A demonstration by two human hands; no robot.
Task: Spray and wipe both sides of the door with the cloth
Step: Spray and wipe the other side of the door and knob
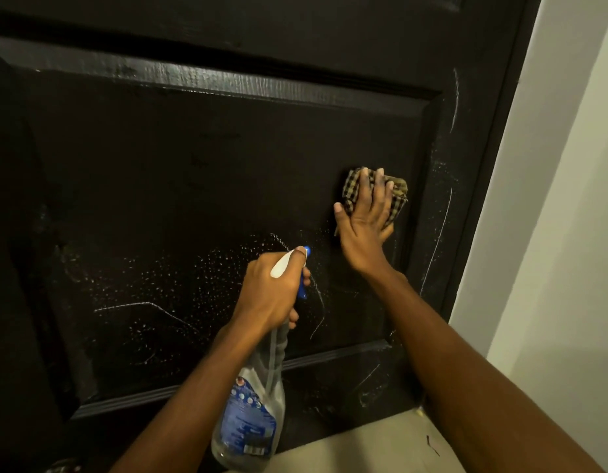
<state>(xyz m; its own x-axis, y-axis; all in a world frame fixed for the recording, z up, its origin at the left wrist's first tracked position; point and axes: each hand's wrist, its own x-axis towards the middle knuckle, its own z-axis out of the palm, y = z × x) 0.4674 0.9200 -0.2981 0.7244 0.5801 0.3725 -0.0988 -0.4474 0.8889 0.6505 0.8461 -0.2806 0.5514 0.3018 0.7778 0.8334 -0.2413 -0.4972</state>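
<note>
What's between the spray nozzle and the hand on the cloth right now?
In the head view, only door: dark panel flecked with spray droplets separates the nozzle of the spray bottle from the right hand pressing the cloth.

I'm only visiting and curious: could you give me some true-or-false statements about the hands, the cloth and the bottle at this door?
1. The right hand presses a checked cloth against the door. True.
2. The left hand holds nothing. False: it grips a spray bottle by the neck.
3. Fine droplets speckle the lower part of the door's panel. True.
4. The door is white. False: it is black; the wall beside it is white.
</note>
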